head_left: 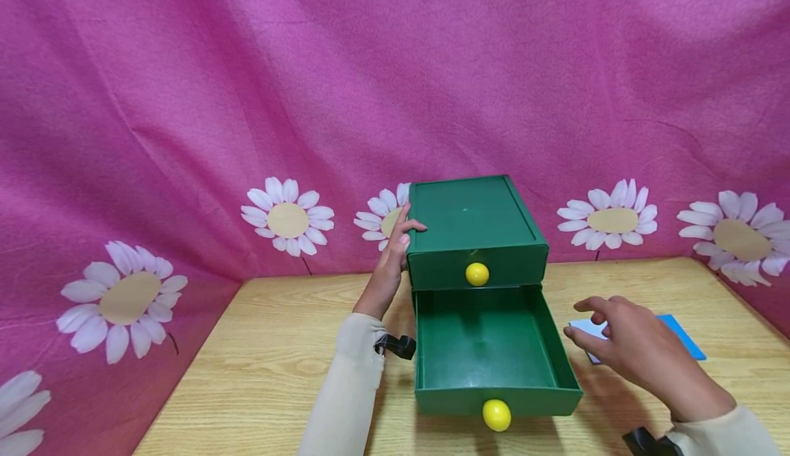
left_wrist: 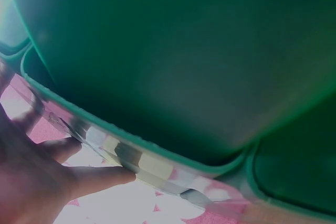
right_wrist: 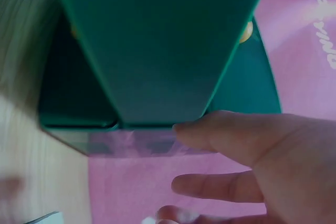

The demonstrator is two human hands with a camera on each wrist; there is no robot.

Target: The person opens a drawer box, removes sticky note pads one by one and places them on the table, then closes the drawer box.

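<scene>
A green two-drawer box (head_left: 463,212) stands on the table. Its upper drawer (head_left: 441,271) is closed and carries a yellow knob (head_left: 477,274). The lower drawer (head_left: 450,402) is pulled well out, its bare floor showing, with another yellow knob (head_left: 496,415) on the front. My left hand (head_left: 389,267) rests against the box's left side, fingers reaching the top edge; the left wrist view shows this hand (left_wrist: 31,177) beside the box's side. To the right of the lower drawer, my right hand (head_left: 644,350) hovers with fingers spread, holding nothing.
A flat blue piece (head_left: 686,338) and a pale flat piece (head_left: 586,327) lie on the wooden table (head_left: 278,346), partly hidden behind my right hand. A pink cloth (head_left: 370,86) with white flowers hangs behind the table and along its sides.
</scene>
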